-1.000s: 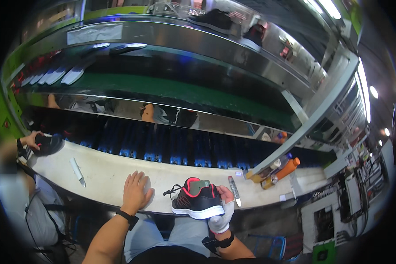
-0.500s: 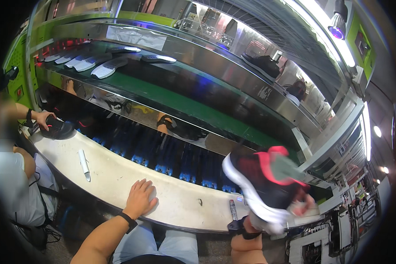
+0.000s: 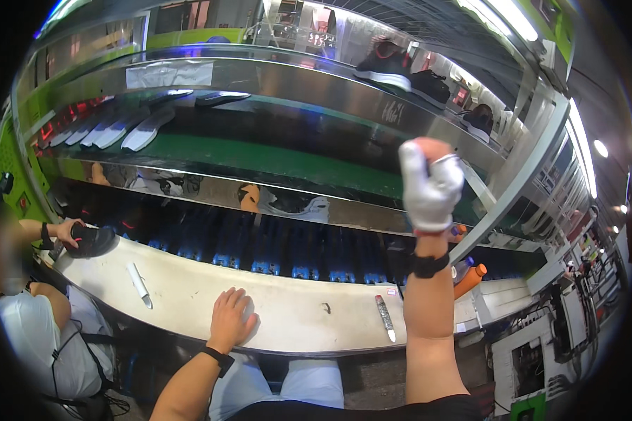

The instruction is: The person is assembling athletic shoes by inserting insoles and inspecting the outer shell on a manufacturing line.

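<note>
My left hand lies flat on the pale bench top, empty, its fingers stretched out. My right hand, in a white glove with bare fingertips, is raised in front of the shelves. Its fingers curl in, and nothing shows in them. Beyond and above it, a black sneaker with a white sole and some red stands on the upper metal shelf. Two darker shoes stand farther right there, one black shoe and one with a pale sole. A silver-and-dark marker pen lies on the bench near my right forearm.
A white marker lies on the bench's left part. At far left, a co-worker's hand touches a black shoe. Several white soles rest on the green belt. An orange bottle stands behind my right forearm.
My right hand has risen from the bench's right end, where it held a black-and-red sneaker. That hand is empty now, and a matching sneaker stands on the upper shelf. My left hand stays put.
</note>
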{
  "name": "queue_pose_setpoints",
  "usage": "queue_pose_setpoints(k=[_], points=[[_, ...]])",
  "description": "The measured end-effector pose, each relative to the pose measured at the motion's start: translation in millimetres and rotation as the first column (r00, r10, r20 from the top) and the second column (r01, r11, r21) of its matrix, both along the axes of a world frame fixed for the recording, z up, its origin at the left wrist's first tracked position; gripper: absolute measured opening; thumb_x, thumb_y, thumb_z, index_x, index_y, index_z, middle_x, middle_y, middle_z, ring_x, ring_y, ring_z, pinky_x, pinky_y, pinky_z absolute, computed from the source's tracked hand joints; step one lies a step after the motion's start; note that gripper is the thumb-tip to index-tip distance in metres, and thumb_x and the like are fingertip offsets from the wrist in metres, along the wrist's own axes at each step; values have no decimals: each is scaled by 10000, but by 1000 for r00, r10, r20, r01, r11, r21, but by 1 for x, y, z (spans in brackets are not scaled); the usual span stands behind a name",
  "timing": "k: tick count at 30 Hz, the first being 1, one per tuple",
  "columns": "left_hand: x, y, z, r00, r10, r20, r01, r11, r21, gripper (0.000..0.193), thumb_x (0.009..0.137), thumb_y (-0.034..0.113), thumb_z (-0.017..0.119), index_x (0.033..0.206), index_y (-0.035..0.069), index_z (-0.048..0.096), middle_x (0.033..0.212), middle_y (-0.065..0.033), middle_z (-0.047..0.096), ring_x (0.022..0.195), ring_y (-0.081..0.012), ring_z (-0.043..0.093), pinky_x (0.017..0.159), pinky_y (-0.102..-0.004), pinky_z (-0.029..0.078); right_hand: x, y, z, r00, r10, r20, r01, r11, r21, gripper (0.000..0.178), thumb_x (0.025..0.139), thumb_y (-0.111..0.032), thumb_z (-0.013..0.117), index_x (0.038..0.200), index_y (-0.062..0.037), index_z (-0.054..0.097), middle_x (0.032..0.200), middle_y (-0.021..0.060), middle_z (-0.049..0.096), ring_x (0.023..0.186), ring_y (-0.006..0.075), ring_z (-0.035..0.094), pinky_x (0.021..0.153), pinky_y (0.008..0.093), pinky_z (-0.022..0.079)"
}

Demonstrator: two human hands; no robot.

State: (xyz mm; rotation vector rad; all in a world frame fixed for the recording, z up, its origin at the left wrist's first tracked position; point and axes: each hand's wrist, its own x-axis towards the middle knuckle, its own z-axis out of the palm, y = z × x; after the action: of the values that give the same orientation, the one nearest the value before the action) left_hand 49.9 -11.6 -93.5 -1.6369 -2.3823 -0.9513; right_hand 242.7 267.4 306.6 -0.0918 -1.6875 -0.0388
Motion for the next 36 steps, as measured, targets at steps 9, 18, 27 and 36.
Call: queue_pose_setpoints(k=[9, 18, 27, 36], points=[[-4, -1, 9, 1000, -12, -21, 12, 1000, 24, 495, 887, 277, 802, 1312, 37, 723, 1488, -210, 655, 1461, -434, 536, 1276, -553, 368, -44, 39, -81, 864, -137, 484, 240, 958, -158, 307, 924, -416, 815, 855, -117, 792, 868, 146, 760, 862, 374, 722, 844, 486, 581], [-52, 4, 29, 987, -126, 97, 141, 976, -167, 464, 924, 253, 791, 1341, 65, 711, 1446, -194, 691, 1388, -420, 610, 1214, -508, 462, -91, 72, -80, 582, -206, 787, 606, 755, -251, 626, 954, -629, 693, 1158, -42, 772, 1222, 220, 779, 1188, 377, 718, 1096, 477, 538], [-297, 5, 266, 760, 443, -475, -240, 871, 428, 489, 933, 111, 732, 1395, -17, 632, 1397, -258, 678, 1326, -450, 633, 1162, -510, 492, -93, 62, -68, 585, -114, 803, 617, 705, -349, 647, 977, -603, 666, 1247, -23, 762, 1291, 221, 766, 1247, 387, 706, 1138, 485, 528], [-380, 20, 278, 726, 624, -290, -620, 776, 119, 307, 995, 240, 591, 1112, 51, 804, 1005, -231, 814, 994, -442, 781, 913, -521, 597, -91, 58, -73, 623, -153, 767, 566, 765, -308, 680, 979, -650, 647, 1243, -37, 775, 1261, 210, 778, 1224, 372, 717, 1127, 475, 526]])
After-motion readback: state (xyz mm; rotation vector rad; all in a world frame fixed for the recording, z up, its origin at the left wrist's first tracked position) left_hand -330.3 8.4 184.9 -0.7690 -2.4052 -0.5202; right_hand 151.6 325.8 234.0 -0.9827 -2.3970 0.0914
